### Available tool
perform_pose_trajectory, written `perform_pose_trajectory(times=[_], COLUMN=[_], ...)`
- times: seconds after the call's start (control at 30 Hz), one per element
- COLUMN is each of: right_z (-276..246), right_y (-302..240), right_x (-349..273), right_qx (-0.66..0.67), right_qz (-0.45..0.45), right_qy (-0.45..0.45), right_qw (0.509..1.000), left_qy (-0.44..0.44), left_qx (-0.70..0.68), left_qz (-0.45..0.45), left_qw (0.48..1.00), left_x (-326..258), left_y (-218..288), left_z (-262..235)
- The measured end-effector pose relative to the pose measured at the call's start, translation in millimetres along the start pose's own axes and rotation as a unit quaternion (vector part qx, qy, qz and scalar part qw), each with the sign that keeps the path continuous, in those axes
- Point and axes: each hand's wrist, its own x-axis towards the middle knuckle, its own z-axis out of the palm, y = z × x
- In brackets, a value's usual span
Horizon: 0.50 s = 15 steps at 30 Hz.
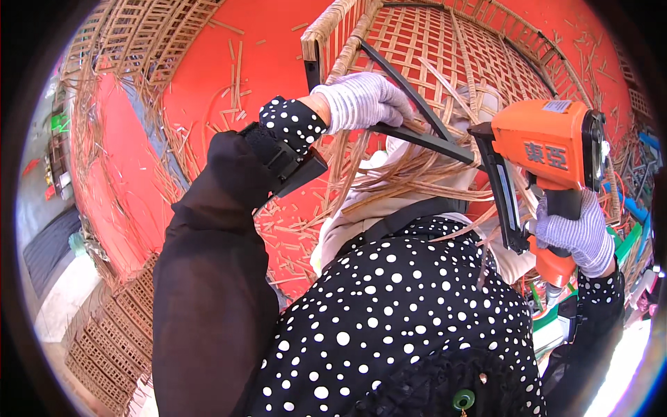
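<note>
My right hand (580,229), in a white-grey striped knit glove, is wrapped round the grip of an orange and black staple gun (542,139). The gun's black nose sits beside a dark bar near its right end; I cannot tell if they touch. My left hand (365,103), gloved alike, closes over the dark bar (431,142) of a woven rattan piece (424,48), its fingertips partly hidden. Long loose rattan strips (389,184) hang from the bar across my lap. A second dark bar (403,83) runs slantwise just beyond my left fingers.
Cut strip scraps (236,76) litter the red floor (208,55). Woven panels (153,31) stand at the far left, another woven piece (114,344) at the near left. Strip bundles (87,160) lie along the left. Blue and green items (632,208) crowd the right edge.
</note>
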Motion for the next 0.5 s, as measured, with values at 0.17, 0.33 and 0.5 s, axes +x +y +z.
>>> perform_pose_trajectory(times=[0.17, 0.33, 0.5], right_z=[3, 5, 10], right_y=[-12, -28, -43], right_x=[1, -15, -20], right_qx=[-0.023, 0.005, -0.015], right_qz=[-0.052, -0.040, -0.036], right_qy=[0.000, -0.015, -0.041], right_qw=[0.998, 0.999, 0.998], left_qy=[0.051, 0.047, 0.060], left_qx=[0.098, -0.020, 0.078], left_qz=[0.042, 0.068, 0.095], left_qw=[0.993, 0.996, 0.991], left_x=[-7, -23, -39], left_y=[1, 18, 36], left_z=[7, -1, -2])
